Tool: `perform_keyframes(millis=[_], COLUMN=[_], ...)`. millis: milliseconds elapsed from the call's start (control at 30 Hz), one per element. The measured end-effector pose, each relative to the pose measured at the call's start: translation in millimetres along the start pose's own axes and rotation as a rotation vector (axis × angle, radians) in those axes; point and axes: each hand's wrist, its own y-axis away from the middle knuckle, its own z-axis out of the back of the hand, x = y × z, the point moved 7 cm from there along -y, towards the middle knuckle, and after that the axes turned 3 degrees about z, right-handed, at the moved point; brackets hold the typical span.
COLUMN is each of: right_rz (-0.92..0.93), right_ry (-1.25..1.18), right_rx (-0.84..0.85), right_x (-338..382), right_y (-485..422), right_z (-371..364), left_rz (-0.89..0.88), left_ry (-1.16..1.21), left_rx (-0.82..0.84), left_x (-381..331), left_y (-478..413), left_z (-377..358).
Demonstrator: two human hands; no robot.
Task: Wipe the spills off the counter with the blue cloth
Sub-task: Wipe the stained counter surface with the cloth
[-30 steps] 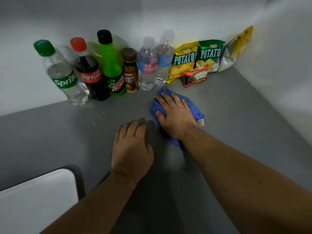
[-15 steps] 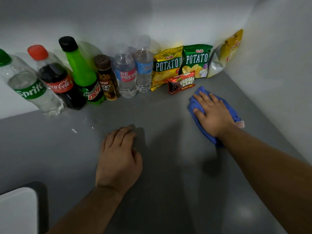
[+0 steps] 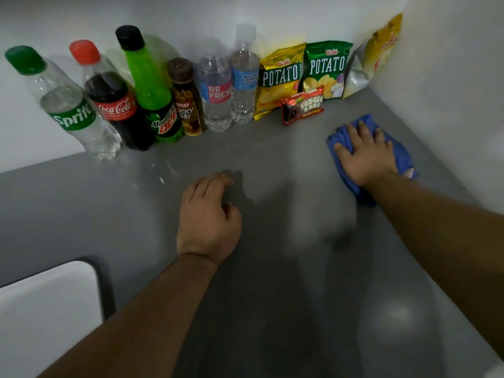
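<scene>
My right hand [image 3: 365, 156] lies flat on the blue cloth [image 3: 401, 156], pressing it onto the grey counter [image 3: 272, 296] near the right wall. The cloth sticks out around the fingers and under the wrist. My left hand [image 3: 208, 216] rests on the counter in the middle, fingers curled, holding nothing. A few small wet drops [image 3: 161, 178] glint on the counter in front of the bottles, left of my left hand.
Along the back wall stand a Sprite bottle [image 3: 68, 105], a Coca-Cola bottle [image 3: 114, 99], a Mountain Dew bottle [image 3: 152, 94], a coffee bottle [image 3: 186, 99] and two water bottles [image 3: 218, 91]. Chip bags [image 3: 281, 77] and a Fudgee Barr pack [image 3: 302, 106] fill the corner. A white surface [image 3: 43, 317] lies bottom left.
My right hand has slid the blue cloth from the middle of the counter to the right, close to the side wall. My left hand has stayed resting on the counter.
</scene>
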Motion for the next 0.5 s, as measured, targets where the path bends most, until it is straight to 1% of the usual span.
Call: perform_keyframes(millis=[67,133,200,300,367,433,500], right_rz=[0.079,0.158,0.240,0.358,0.447,0.495,0.518], right_ry=[0.012,0.003,-0.007,-0.026,-0.037,-0.043,-0.042], right_rx=[0.011,0.017,0.026,0.047,0.045,0.047,0.060], right_x=[41,85,131,196,226,235,229], right_y=[30,66,104,164,198,215,217], right_z=[-10,-18,-27,-44,-54,-58,-55], left_rz=[0.013,0.065,0.124,0.158,0.186,0.232,0.242], left_ry=[0.128,0.264,0.341,0.332,0.302,0.294,0.292], left_rx=[-0.013,-0.040,-0.078,-0.148,-0.162,-0.159,-0.148], left_x=[0,4,12,27,35,39,39], left_y=[2,6,11,24,37,52,67], left_z=[6,16,28,49,58,63,66])
